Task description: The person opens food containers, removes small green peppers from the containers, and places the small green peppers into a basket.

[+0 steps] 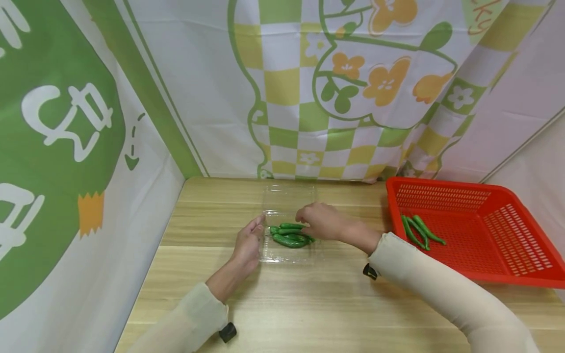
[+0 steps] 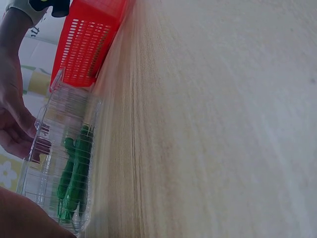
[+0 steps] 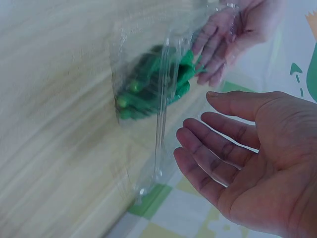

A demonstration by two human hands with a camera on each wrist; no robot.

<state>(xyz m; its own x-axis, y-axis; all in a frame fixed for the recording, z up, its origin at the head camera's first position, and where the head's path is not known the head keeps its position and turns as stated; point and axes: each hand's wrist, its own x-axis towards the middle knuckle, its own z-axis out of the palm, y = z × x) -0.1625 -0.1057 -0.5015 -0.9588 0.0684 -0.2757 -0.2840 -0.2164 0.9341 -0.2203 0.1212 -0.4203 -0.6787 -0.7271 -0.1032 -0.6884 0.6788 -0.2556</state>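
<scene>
A clear plastic box (image 1: 289, 255) stands on the table, its transparent lid (image 1: 289, 197) folded back toward the wall. Several green chili peppers (image 1: 291, 240) lie together inside it. My left hand (image 1: 248, 242) is at the box's left side, its fingers extended along the wall; the right wrist view shows these fingers through the plastic. Over the right part of the box, close above the peppers, is my right hand (image 1: 324, 221). In the right wrist view its fingers (image 3: 218, 156) are spread and loosely bent, with nothing between them.
To the right stands a red perforated plastic basket (image 1: 468, 260), with a few more green chili peppers (image 1: 421, 233) at its left side. A printed cloth (image 1: 291, 98) hangs behind the wooden table (image 1: 282, 304), and another green-and-white panel (image 1: 57, 162) borders it on the left.
</scene>
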